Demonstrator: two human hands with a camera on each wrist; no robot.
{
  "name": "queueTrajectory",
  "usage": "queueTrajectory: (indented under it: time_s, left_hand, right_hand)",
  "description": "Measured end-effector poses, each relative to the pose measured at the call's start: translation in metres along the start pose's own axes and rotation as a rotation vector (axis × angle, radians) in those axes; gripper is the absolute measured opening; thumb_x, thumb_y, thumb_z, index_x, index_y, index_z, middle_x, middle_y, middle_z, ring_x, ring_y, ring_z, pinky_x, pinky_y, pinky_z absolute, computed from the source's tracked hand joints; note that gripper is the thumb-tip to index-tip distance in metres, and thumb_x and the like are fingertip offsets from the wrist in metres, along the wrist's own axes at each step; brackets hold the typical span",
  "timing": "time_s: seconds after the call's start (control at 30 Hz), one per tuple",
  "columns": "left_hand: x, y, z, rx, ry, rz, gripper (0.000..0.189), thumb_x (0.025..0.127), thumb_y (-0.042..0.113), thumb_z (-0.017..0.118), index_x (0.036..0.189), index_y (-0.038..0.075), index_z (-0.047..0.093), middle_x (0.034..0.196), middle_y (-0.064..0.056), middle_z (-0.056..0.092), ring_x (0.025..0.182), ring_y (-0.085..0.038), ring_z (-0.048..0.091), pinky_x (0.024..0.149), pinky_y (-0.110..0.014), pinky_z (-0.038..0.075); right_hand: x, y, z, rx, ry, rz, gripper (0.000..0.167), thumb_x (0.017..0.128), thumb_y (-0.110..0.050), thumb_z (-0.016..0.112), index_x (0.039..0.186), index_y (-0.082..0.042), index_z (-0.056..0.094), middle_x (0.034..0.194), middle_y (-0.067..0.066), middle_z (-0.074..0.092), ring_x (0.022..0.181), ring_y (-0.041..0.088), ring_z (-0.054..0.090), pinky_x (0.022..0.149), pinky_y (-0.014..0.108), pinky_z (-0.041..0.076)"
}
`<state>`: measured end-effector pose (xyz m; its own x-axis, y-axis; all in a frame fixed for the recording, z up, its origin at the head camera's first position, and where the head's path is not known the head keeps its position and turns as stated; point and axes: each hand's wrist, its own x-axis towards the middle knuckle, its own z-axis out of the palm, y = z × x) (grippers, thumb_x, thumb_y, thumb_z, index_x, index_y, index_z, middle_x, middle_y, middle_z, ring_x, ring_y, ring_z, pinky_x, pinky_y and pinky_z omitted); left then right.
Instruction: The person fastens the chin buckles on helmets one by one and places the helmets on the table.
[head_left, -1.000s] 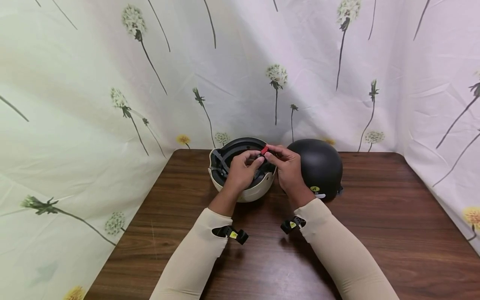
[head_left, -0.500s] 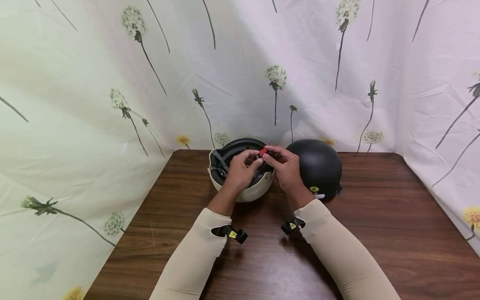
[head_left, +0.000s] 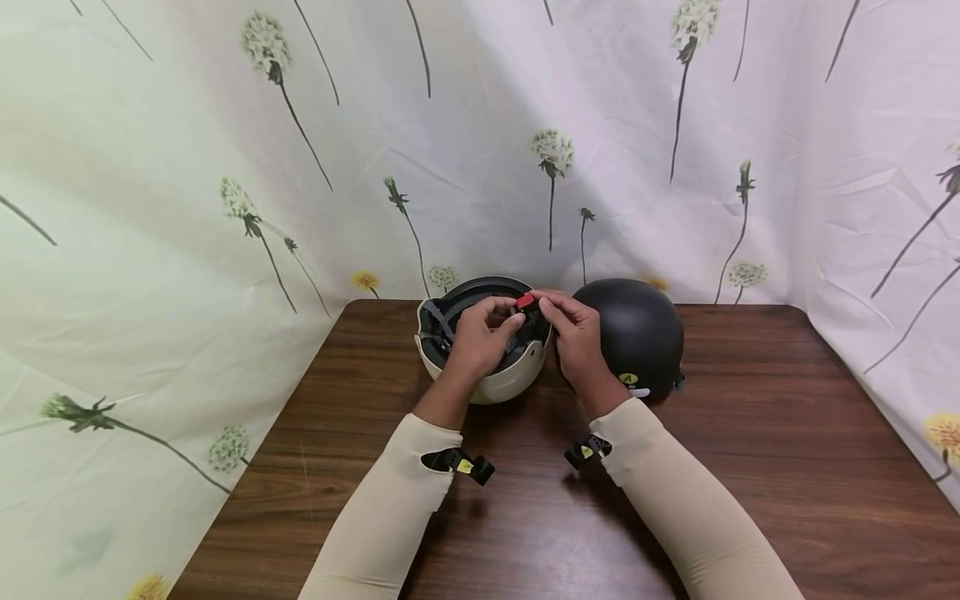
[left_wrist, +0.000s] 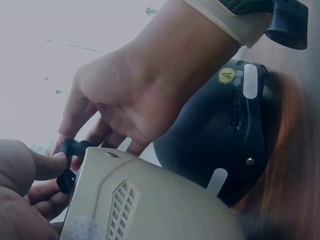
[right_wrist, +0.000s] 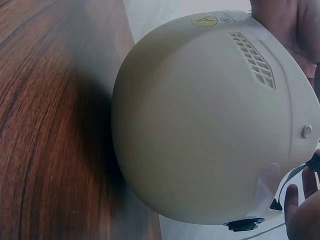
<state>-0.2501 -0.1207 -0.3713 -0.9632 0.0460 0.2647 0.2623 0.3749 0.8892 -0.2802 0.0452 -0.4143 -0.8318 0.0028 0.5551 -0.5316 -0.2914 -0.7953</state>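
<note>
A cream helmet lies upside down on the table, with its dark padded inside and grey straps showing. Above its right rim is a chin-strap buckle with a red part and black parts. My left hand pinches the buckle from the left between thumb and fingers. From the right, my right hand holds the buckle's other side with thumb and index finger. Fingers partly cover the buckle, so I cannot tell whether it is fastened. In the right wrist view the cream shell hides most of the left hand.
A black helmet with a yellow round sticker stands dome up just right of the cream one, close to my right hand. Both are near the back edge of the brown wooden table. A flower-printed cloth hangs behind.
The red part has turned and shifted slightly left between my fingers. My right thumb and fingers have moved a little on the buckle. Both helmets have stayed in place.
</note>
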Motion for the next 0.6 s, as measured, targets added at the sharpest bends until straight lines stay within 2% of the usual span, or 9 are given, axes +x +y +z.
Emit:
queueTrajectory:
  time_s: [0.17,0.37,0.6]
  left_hand:
    - [0.000,0.000,-0.005,0.022,0.001,-0.010,0.029,0.107,0.014,0.071,0.133,0.002,0.072,0.130,-0.020,0.075,0.121,-0.035,0.074,0.104,-0.049,0.061]
    - [0.001,-0.001,-0.013,0.031,0.007,0.002,0.031,0.108,0.013,0.068,0.137,0.002,0.069,0.134,-0.021,0.073,0.124,-0.039,0.072,0.107,-0.052,0.059]
    - [0.001,-0.001,-0.022,0.066,-0.010,-0.005,0.033,0.109,0.013,0.068,0.140,0.003,0.067,0.136,-0.023,0.071,0.127,-0.040,0.071,0.108,-0.053,0.059]
  right_hand:
    - [0.001,0.001,-0.002,-0.003,-0.023,-0.022,0.029,0.110,-0.004,0.061,0.128,0.016,0.072,0.124,0.006,0.077,0.125,0.017,0.068,0.107,0.025,0.057]
    - [0.000,0.001,-0.003,-0.011,-0.037,-0.009,0.030,0.109,-0.001,0.060,0.130,0.016,0.070,0.129,0.011,0.075,0.127,0.017,0.066,0.111,0.026,0.053]
    - [-0.001,0.001,-0.002,-0.021,-0.045,0.002,0.030,0.106,0.001,0.063,0.131,0.015,0.071,0.134,0.030,0.067,0.128,0.017,0.066,0.110,0.026,0.053]
